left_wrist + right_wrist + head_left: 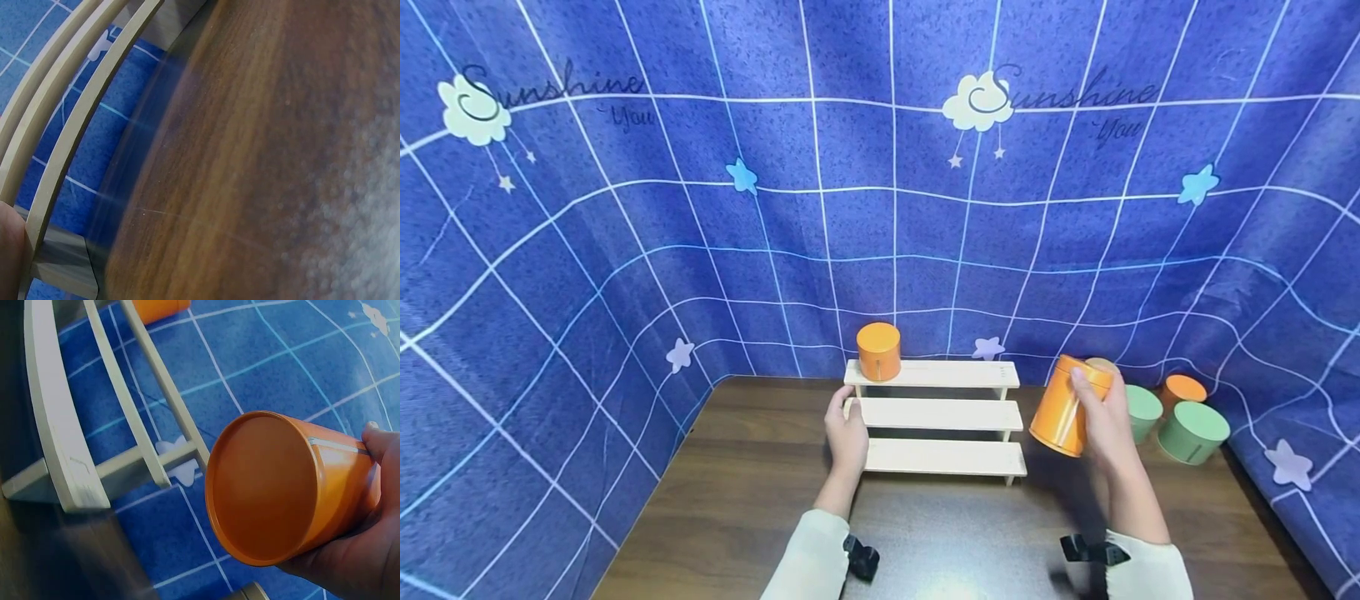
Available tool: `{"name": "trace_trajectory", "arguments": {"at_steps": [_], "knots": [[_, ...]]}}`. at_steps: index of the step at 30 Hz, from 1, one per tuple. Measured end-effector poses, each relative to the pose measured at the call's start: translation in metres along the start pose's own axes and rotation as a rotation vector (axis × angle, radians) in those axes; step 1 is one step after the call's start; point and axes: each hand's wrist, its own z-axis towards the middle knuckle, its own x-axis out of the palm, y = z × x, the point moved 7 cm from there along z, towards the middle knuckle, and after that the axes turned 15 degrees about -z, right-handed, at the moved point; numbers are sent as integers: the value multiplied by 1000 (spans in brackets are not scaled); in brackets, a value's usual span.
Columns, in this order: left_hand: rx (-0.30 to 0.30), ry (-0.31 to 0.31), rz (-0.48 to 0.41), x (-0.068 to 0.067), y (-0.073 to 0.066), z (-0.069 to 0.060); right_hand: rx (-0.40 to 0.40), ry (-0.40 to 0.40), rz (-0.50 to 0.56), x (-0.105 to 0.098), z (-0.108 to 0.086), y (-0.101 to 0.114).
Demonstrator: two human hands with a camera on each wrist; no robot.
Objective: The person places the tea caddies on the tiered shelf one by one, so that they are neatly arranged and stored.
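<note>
A pale wooden three-tier shelf (940,414) stands on the table. An orange tin (889,354) sits upright at the left end of its top tier. My left hand (847,433) grips the shelf's left end near the middle tier; in the left wrist view a fingertip (11,240) touches the wood. To the right of the shelf, my right hand (1108,421) holds a taller orange tin (1062,408) tilted above the table. The right wrist view shows this tin's flat round end (262,487), with fingers wrapped around its side.
Right of the held tin stand two green tins (1193,432) and an orange tin (1184,390). A beige round top (1102,365) shows partly behind my right hand. Blue grid-patterned cloth (887,208) hangs behind and beside the brown wooden table (737,500).
</note>
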Motion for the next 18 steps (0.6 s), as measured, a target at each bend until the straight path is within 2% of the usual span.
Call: {"name": "trace_trajectory", "arguments": {"at_steps": [9,18], "knots": [[-17,2,-9,1,-1,-1,75,53,-120,20,-6,0],[-3,6,3,0,-3,-1,24,105,-155,44,-6,4]]}}
